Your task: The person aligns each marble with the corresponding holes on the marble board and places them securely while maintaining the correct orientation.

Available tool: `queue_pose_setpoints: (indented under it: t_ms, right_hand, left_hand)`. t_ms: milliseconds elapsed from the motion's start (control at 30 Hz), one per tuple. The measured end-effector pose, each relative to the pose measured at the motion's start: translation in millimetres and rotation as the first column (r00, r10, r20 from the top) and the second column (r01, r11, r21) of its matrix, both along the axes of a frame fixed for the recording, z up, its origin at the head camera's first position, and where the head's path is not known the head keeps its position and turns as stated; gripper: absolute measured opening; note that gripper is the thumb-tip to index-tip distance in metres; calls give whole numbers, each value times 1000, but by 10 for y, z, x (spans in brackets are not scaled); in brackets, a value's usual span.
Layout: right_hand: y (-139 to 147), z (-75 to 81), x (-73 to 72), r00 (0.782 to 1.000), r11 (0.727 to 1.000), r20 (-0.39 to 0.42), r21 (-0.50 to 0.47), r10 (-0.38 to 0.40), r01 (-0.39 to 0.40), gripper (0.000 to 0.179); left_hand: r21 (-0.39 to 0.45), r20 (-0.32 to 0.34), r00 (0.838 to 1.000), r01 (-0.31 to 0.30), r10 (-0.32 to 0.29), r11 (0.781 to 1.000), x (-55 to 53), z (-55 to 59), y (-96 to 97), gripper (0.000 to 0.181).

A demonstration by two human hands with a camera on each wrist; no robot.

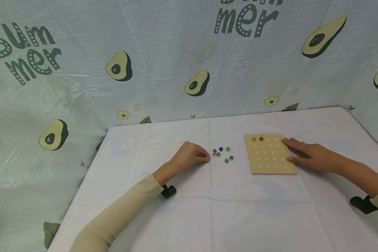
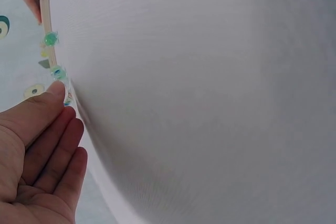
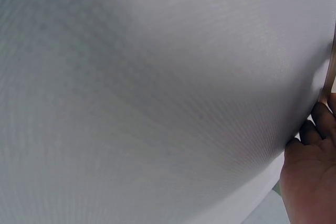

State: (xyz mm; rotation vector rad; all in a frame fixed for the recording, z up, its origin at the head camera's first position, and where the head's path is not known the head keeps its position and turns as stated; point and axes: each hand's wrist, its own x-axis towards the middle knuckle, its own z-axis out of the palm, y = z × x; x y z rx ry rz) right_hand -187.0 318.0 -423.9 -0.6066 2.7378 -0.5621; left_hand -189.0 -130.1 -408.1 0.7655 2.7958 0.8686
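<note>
My left hand [image 1: 189, 156] pinches a clear glass marble [image 1: 209, 158] between thumb and fingertips, low over the table. In the left wrist view that marble [image 2: 68, 98] shows partly between the thumb and forefinger. Right beside these fingertips lies a loose group of green, blue, clear and brownish marbles [image 1: 218, 154]. To their right is a square wooden board [image 1: 274, 170] with rows of shallow hollows. A yellow-green marble [image 1: 253, 139] and a brown marble [image 1: 261, 139] sit in its far row, toward the left. My right hand [image 1: 315, 157] rests with extended fingers on the board's right edge.
A white cloth [image 1: 189, 224] covers the table under everything. Behind it hangs a pale curtain [image 1: 163, 70] printed with avocados and lettering. Dark wrist devices, one on the left wrist [image 1: 168, 191] and one on the right [image 1: 363, 204], sit close to the tabletop.
</note>
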Motion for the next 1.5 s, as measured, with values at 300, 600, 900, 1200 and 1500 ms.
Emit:
queue_pose_setpoints:
  t_ms: [300, 600, 900, 1200, 1500]
  right_hand:
    - [12, 6, -5, 1000, 1000, -5, -13, 9, -9, 83]
    - [8, 16, 12, 1000, 1000, 7, -18, 13, -13, 83]
    - [5, 9, 19, 1000, 1000, 3, -29, 9, -9, 83]
    - [12, -4, 3, 1000, 1000, -5, -21, 9, -9, 83]
    - [0, 10, -4, 1000, 1000, -18, -6, 21, -21, 82]
  left_hand:
    - [-9, -29, 1000, -6, 6, 1000, 19, 31, -12, 14]
    - [-2, -42, 999, -12, 12, 1000, 21, 60, -38, 14]
    - [15, -70, 998, 5, -4, 1000, 32, 102, -33, 16]
    - [27, -80, 997, 11, -8, 1000, 36, 124, -29, 17]
    - [49, -89, 996, 18, -14, 999, 45, 154, -14, 17]
